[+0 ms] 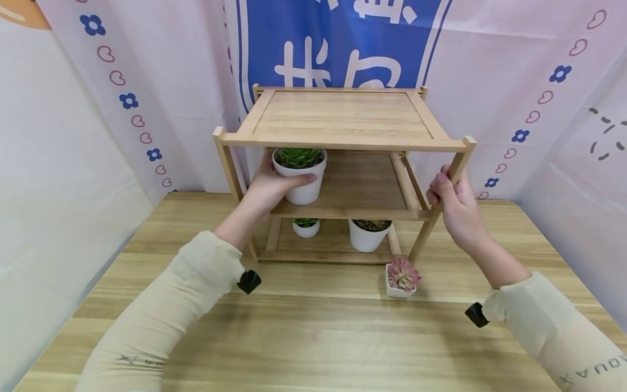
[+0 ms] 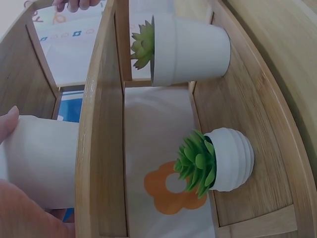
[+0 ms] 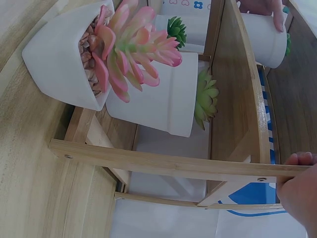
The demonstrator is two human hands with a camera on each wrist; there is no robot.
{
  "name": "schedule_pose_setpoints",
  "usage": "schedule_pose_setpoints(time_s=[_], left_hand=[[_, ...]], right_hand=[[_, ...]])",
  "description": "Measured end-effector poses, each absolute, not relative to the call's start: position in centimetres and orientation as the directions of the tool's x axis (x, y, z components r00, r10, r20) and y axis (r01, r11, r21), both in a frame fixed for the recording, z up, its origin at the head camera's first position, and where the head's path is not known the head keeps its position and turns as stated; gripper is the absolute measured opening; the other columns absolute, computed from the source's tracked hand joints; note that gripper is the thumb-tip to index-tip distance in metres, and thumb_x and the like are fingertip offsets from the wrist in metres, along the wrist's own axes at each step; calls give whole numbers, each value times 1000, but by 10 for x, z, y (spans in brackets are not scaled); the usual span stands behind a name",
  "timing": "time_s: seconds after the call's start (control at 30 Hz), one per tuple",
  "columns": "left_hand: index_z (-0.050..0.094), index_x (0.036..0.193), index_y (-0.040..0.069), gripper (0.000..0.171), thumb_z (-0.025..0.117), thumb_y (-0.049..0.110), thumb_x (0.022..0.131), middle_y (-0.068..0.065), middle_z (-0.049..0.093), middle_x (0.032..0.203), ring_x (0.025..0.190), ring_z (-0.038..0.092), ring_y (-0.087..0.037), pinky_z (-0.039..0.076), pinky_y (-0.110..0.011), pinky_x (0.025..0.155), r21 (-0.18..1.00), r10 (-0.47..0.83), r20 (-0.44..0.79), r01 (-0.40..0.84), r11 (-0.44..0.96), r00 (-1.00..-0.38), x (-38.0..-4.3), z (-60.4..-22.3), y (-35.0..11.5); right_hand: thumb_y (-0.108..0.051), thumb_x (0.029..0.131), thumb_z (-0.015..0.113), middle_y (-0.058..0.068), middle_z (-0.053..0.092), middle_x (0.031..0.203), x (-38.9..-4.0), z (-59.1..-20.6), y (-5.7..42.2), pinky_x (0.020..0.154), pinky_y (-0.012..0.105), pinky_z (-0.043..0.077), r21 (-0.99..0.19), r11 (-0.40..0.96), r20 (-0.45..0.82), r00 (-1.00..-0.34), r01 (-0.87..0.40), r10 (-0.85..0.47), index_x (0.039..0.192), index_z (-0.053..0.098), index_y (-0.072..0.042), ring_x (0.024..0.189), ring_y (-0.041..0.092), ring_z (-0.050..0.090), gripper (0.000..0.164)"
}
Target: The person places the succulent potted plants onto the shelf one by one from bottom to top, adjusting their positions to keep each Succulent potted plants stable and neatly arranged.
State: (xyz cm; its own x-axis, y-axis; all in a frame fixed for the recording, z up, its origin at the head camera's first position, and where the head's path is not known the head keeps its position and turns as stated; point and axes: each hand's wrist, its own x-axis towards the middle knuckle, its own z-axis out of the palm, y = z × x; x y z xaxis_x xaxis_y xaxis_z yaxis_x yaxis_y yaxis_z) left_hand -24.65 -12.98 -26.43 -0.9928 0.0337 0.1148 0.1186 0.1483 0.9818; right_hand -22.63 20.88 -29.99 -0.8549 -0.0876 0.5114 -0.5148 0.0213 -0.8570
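Pale sleeves [image 1: 142, 316] sit nearest, lower L & R of my head feed. L hand [image 1: 269, 188] holds the white pot [image 1: 306, 193] w/ green succulent [image 1: 300, 157] approx. frame centre, thumb across its front; can't tell if it's resting on the mid shelf [image 1: 364, 179]. R hand [image 1: 456, 206] wraps the R front post [image 1: 425, 234] of the rack [image 1: 343, 142]. I'd guess the pot's stiff, fairly light, poss. slick; best held round the body, off the succulent. Top board [image 1: 343, 113] crowds from above, L front post [image 1: 228, 169] from frame left; pink succulent [image 1: 404, 274] is lower R of centre, small pot [image 1: 306, 231] & bigger pot [image 1: 368, 240] below.
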Motion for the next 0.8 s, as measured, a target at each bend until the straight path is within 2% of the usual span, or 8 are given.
schedule_pose_setpoints(time_s=[0.23,0.53,0.7,0.8], left_hand=[[11,165,22,106,82,13,86,-9,29,163,147,32,-25,30,-41,120,984,55,119,125,124,-991,-244,-264,-132],[17,165,17,99,80,16,88,-13,35,158,143,38,-28,37,-41,116,986,55,80,87,145,-995,-236,-260,-136],[21,164,15,95,79,13,89,-11,37,158,143,39,-28,37,-41,116,986,78,91,101,130,-993,-233,-263,-140],[18,164,14,96,78,10,89,-14,37,158,143,40,-29,37,-41,116,985,97,108,120,122,-989,-230,-264,-142]], right_hand=[[-14,112,37,4,41,83,-225,-299,207,69,22,38,-858,13,510,-857,-513,-76,106,39,-10,73,16,42,8],[-14,112,37,4,40,83,-225,-299,207,69,22,38,-857,16,512,-856,-514,-71,106,39,-11,73,15,41,7],[-14,112,37,4,40,84,-224,-299,208,69,22,38,-860,18,508,-858,-511,-75,106,39,-11,73,15,42,7],[-14,112,36,4,40,84,-224,-298,208,69,22,38,-859,22,508,-858,-511,-79,106,39,-11,72,15,42,7]])
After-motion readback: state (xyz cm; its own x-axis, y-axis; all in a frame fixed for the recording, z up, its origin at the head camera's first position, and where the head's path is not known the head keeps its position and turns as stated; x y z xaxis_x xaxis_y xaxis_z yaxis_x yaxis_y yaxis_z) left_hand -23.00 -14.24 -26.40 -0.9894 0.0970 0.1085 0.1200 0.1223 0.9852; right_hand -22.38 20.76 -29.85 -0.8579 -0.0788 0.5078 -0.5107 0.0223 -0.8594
